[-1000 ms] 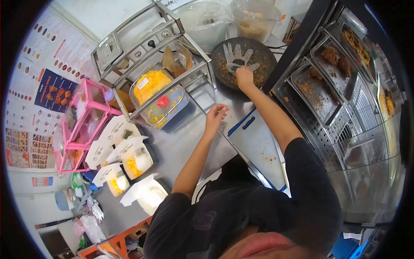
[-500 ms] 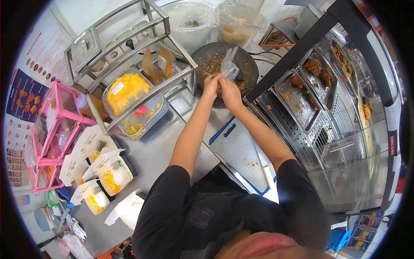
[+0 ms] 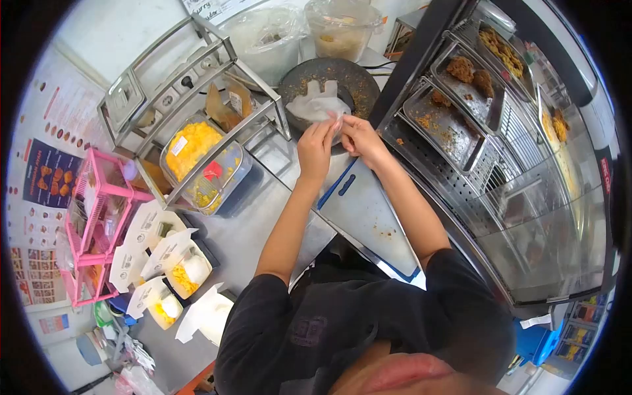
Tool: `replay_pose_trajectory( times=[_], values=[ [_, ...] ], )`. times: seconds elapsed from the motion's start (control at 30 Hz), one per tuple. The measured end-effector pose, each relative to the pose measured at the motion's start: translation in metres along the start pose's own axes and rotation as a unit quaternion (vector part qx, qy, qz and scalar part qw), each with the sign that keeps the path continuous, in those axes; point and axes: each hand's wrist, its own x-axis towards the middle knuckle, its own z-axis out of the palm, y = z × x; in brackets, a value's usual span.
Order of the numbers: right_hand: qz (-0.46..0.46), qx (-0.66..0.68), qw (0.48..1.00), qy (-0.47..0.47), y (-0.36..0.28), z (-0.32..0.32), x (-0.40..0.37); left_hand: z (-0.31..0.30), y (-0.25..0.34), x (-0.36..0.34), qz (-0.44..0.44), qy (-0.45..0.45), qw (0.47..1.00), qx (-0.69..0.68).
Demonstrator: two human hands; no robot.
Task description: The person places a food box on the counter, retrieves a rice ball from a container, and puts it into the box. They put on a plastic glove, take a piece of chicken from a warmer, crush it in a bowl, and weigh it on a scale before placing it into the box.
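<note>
Arms reach forward, left hand (image 3: 316,148) and right hand (image 3: 359,137) together, fingers pinched.

Both hands (image 3: 337,135) have lifted the plastic glove (image 3: 315,105) off the mortar (image 3: 359,76).

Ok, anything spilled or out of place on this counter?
Crumbs lie scattered on the white cutting board, outside the dark mortar. Otherwise nothing stands out: left hand and right hand hold a plastic glove over the mortar.

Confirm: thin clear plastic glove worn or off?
Off: clear plastic glove spread out, empty; left hand and right hand pinch its edge.
</note>
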Motion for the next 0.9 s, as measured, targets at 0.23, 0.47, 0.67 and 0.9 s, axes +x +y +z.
replay_pose_trajectory(
  times=[0.23, 0.47, 0.67, 0.9],
  values=[
    [-0.135, 0.228, 0.947, 0.184, 0.039, 0.000, 0.012, 0.000, 0.027, -0.013, -0.093, -0.117, 0.988, 0.029],
    [-0.076, 0.631, 0.753, -0.170, 0.027, -0.020, -0.026, 0.018, 0.037, -0.038, 0.152, -0.063, 0.986, 0.020],
    [-0.142, 0.542, 0.816, -0.138, 0.034, -0.053, -0.045, 0.048, 0.082, -0.066, 0.171, -0.126, 0.975, -0.068],
    [-0.168, 0.508, 0.840, -0.083, 0.021, -0.063, -0.095, 0.063, 0.117, -0.084, 0.241, -0.203, 0.938, -0.147]
  ],
)
